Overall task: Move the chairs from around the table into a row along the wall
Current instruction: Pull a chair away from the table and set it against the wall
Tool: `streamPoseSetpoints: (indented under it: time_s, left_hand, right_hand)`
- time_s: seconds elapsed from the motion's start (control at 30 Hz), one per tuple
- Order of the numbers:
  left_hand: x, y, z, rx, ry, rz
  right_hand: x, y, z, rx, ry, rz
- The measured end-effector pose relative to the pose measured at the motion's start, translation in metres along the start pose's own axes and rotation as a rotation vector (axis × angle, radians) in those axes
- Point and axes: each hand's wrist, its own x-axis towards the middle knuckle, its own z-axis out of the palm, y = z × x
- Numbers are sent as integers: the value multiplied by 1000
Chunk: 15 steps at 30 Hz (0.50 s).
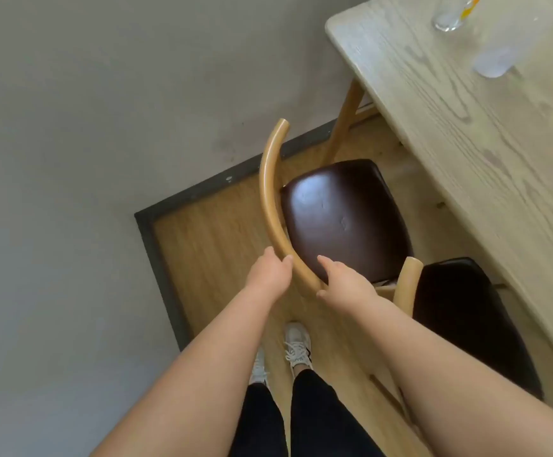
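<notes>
Both hands, left hand (270,275) and right hand (344,282), fingers wrapped on chair (344,219) backrest rail (273,206) beside desk (486,153).

- A chair (344,219) with a dark brown, glossy padded seat and a curved, light wooden back rail is seen upright on the wooden floor, just beside the long edge of the table (466,133), near its corner.
- Its seat is turned toward the table, and its back rail arcs round the side away from it.
- A second chair (459,311), with a darker seat, is seen next to the first along the same table edge, partly tucked under the tabletop; one end of its wooden rail rises between the two seats.
</notes>
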Motion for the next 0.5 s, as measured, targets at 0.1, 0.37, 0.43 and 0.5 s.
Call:
streamPoseSetpoints:
  time_s: [0.1,0.37,0.43,0.5]
  left_hand:
    - [29,6,8,-75,4,-70]
    - [76,10,23,-531,10,-264]
    - [78,8,22,-568,10,-272]
    - [79,5,22,-601,2,-267]
  right_hand:
    - [17,1,8,13,-71,20]
    - [41,10,32,51,-168,46]
    - [44,11,35,37,-194,62]
    - [46,10,36,22,-207,83]
